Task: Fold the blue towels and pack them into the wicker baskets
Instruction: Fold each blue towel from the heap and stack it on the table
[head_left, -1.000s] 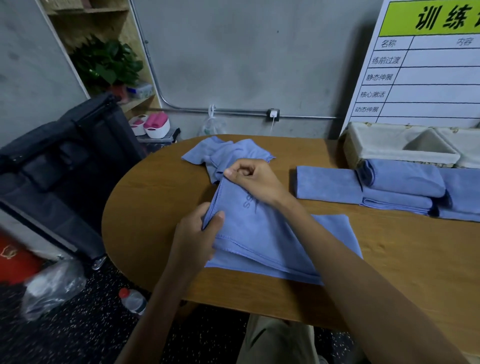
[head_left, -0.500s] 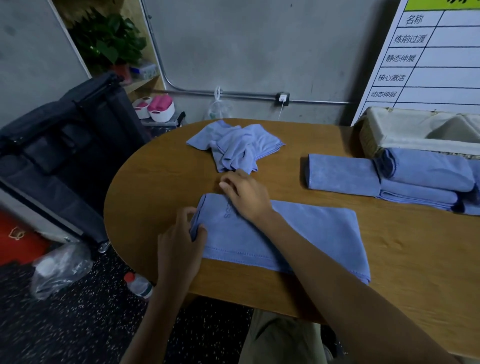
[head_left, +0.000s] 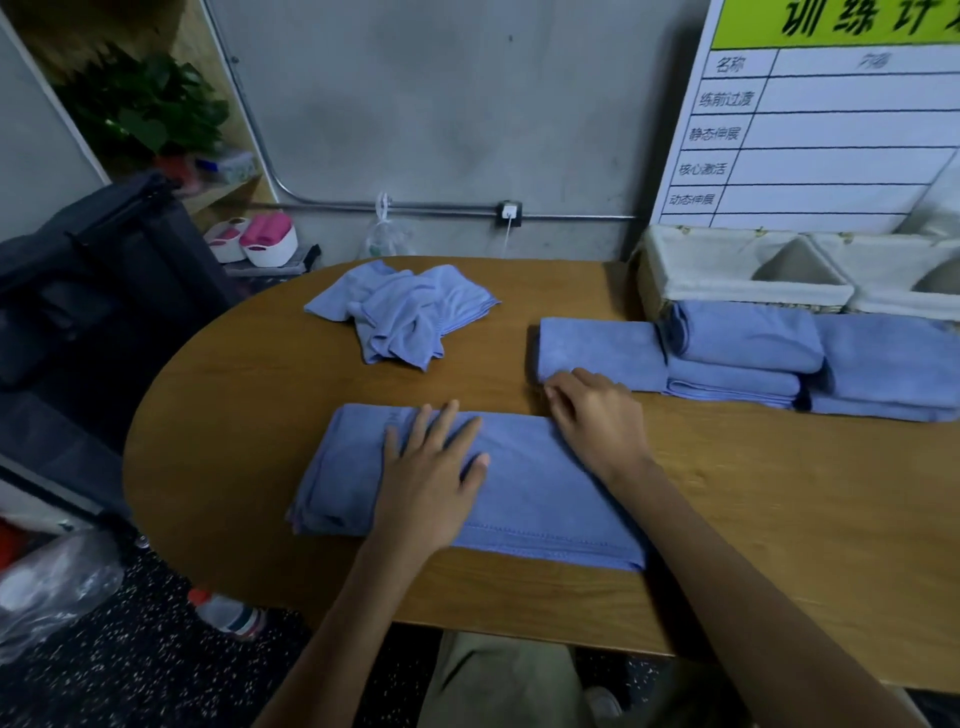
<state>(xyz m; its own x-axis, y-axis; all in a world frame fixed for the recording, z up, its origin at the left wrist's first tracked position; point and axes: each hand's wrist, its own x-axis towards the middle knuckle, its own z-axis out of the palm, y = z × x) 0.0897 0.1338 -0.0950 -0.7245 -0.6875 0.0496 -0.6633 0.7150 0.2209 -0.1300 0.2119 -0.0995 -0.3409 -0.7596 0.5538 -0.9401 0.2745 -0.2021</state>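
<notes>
The folded blue towel (head_left: 519, 483) at frame centre is soft matt cloth with stitched hems. The table (head_left: 779, 519) is smooth wood-grain. The baskets (head_left: 649, 291), upper right, are wicker, lined with pale cloth.

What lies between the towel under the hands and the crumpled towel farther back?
Only bare wooden table separates the flattened towel from the crumpled towel, head view.

right basket (head_left: 904, 270): cut off by the right edge
board (head_left: 831, 130): top cut off, words blurry
</notes>
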